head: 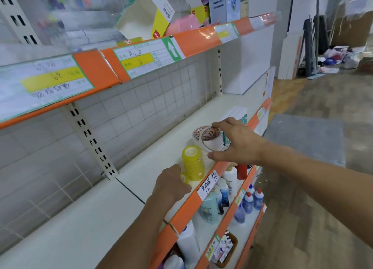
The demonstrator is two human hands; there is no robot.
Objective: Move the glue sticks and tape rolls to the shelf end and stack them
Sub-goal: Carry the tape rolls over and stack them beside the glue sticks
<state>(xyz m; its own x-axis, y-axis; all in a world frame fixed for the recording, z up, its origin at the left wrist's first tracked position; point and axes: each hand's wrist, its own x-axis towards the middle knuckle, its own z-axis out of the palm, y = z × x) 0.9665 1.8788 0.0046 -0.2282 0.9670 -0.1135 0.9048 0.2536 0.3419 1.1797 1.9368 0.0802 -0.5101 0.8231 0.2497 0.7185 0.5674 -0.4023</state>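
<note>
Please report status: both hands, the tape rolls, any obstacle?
Right hand grips clear tape rolls. Left hand holds small yellow tape roll beside tall yellow tape stack. White shelf beyond: one white box.

This is a shop, partway through stocking. Metal retail shelving (141,163) runs along the aisle, its orange edge strips (193,40) carrying handwritten price labels (141,59) in clear holders. The tier below holds rows of shampoo and cleaner bottles (250,202), and the top tier is crowded with stationery boxes (149,12). At the far end, folded cardboard and bags (339,54) lie on the bare concrete floor (314,91).
</note>
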